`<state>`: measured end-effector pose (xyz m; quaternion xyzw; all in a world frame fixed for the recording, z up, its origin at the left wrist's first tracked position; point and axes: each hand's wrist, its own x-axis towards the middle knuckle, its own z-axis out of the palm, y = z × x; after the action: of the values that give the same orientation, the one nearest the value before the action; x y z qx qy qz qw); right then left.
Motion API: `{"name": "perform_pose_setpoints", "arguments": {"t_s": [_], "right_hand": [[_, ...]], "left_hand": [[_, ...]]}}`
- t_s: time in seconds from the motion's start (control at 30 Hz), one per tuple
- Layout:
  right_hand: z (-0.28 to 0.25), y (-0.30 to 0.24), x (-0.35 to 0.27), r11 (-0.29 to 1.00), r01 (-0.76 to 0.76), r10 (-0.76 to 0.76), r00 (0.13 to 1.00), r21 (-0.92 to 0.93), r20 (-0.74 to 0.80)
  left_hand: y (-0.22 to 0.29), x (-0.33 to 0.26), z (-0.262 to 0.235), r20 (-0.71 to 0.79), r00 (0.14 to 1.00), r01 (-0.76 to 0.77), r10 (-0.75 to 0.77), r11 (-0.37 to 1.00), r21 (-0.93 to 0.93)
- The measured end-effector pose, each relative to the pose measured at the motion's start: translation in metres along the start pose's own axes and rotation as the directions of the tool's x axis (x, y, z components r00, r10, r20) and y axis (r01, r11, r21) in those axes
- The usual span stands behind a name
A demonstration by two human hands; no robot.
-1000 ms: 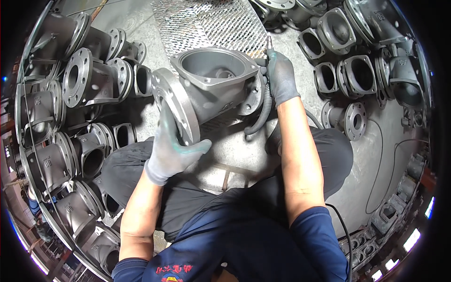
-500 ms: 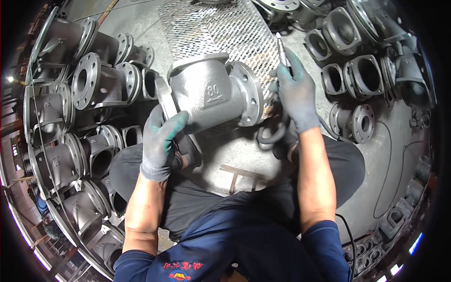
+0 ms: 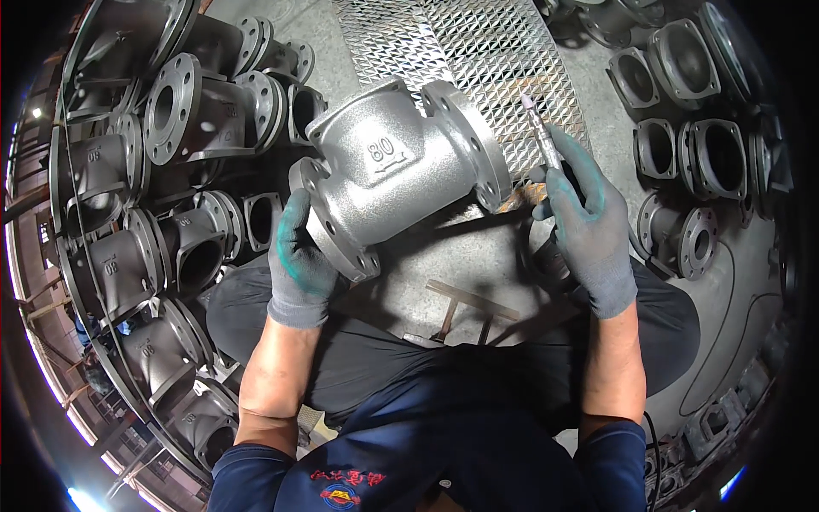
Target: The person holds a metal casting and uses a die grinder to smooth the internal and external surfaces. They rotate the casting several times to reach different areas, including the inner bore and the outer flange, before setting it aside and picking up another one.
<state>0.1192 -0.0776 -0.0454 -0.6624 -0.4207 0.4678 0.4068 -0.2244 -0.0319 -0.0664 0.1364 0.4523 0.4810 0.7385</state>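
Note:
A silver-grey cast flanged valve body [image 3: 418, 183] is tilted in front of me, its left flange lower than its right. My left hand [image 3: 299, 266], in a grey glove with green on it, is closed around the edge of that left flange. In my right hand [image 3: 590, 226], gloved alike, is a slim metal die grinder [image 3: 543, 136] with a small pale pink tip. The tip points up and away, apart from the casting's right flange. Part of the grinder's body is hidden by my fingers.
Similar castings [image 3: 205, 111] are stacked along the left, and more [image 3: 682, 145] stand at the right. A perforated metal sheet [image 3: 478, 51] lies beyond the casting. Between my legs is a rusty metal bar frame [image 3: 461, 299]. A thin cable [image 3: 732, 316] curves over the floor at right.
The valve body has tipped, its left end coming down toward me and its right end rising. My left hand has shifted its hold on the left flange. My right hand still holds the grinder.

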Motion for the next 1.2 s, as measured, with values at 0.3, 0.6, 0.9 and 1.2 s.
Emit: {"name": "perform_pose_setpoints", "arguments": {"t_s": [0.3,0.6,0.9,1.2], "right_hand": [[-0.007,0.001,0.0,0.997,-0.066,0.068,0.996,0.04,-0.05],[-0.022,0.013,-0.002,0.983,-0.003,-0.013,0.996,-0.185,-0.086],[-0.027,0.011,-0.005,0.999,-0.048,0.047,0.989,-0.007,-0.14],[-0.024,0.018,-0.001,0.997,0.016,-0.025,0.993,-0.074,-0.112]], "left_hand": [[-0.008,0.002,-0.021,0.275,0.892,-0.409,0.36,0.383,0.828],[-0.017,-0.002,-0.007,0.458,0.82,-0.562,0.343,0.33,0.759],[-0.008,0.012,0.055,0.387,0.83,-0.545,0.402,0.436,0.716],[0.008,0.03,0.088,0.558,0.635,-0.663,0.535,0.007,0.748]]}}
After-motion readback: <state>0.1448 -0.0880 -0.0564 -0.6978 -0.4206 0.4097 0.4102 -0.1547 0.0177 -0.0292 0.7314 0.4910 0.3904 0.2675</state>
